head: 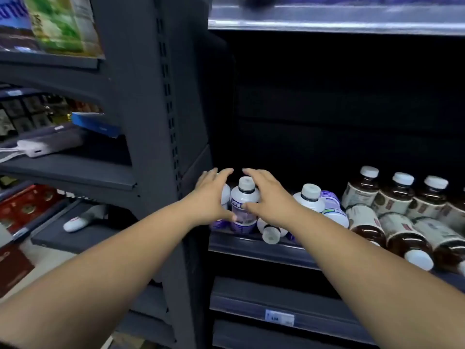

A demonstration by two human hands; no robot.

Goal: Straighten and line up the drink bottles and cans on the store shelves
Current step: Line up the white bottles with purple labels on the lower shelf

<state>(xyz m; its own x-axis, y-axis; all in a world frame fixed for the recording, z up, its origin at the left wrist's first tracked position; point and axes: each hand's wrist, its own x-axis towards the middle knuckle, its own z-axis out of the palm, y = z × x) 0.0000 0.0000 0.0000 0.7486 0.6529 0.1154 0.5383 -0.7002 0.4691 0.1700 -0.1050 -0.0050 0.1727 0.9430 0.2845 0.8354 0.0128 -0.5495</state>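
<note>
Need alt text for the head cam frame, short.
Both bare hands reach into a dark store shelf: the left hand and right hand cup an upright white-and-purple bottle. Beside it, one white bottle lies tipped toward the shelf edge. Further right, brown bottles stand behind others lying on their sides.

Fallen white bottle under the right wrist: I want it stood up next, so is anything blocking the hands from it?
Nothing stands in front of the fallen bottle; its cap faces outward. Only the right hand's own wrist lies above it.
</note>
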